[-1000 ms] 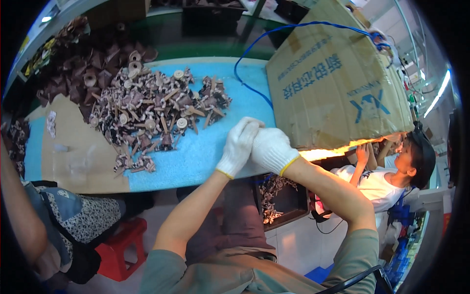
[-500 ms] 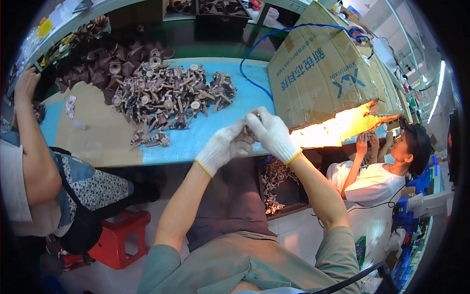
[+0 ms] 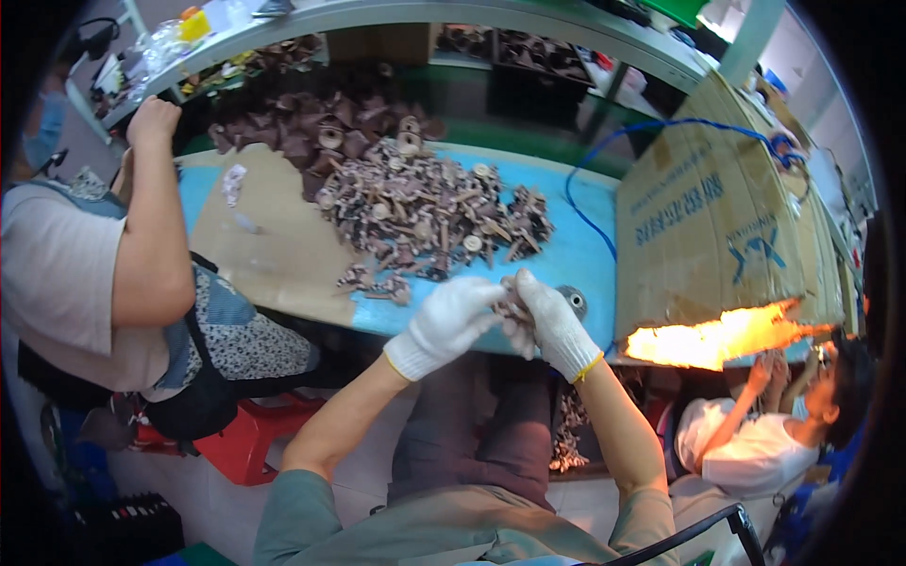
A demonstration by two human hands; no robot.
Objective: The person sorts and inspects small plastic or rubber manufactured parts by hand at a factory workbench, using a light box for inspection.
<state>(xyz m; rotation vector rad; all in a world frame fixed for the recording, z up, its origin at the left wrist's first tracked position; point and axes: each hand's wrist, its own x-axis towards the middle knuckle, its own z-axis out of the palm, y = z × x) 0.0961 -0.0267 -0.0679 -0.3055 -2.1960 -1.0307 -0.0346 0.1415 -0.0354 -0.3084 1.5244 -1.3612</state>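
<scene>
My left hand (image 3: 444,325) and my right hand (image 3: 555,325), in white knit gloves with yellow hems, meet over the table's near edge. Between their fingertips is a small brownish part (image 3: 512,304), largely covered by the gloves. Both hands pinch it; the left one is slightly blurred. Just beyond my right hand, a grey round piece with a pale ring (image 3: 575,300) shows on the blue sheet. Farther off lies a heap of small brown and beige figure-like parts (image 3: 415,212), with a few loose ones (image 3: 382,283) at its near side.
Dark brown pointed pieces (image 3: 293,132) are heaped behind. Flat cardboard (image 3: 283,264) covers the table's left part. A large cardboard box (image 3: 708,217), glowing brightly underneath, stands right, with a blue cable (image 3: 590,160) beside it. People sit at left and right. A bin of parts (image 3: 571,434) is below.
The view has turned left, so the table and box appear farther right and lower. My hands stay together around the small part. The grey round piece beyond my right hand now shows.
</scene>
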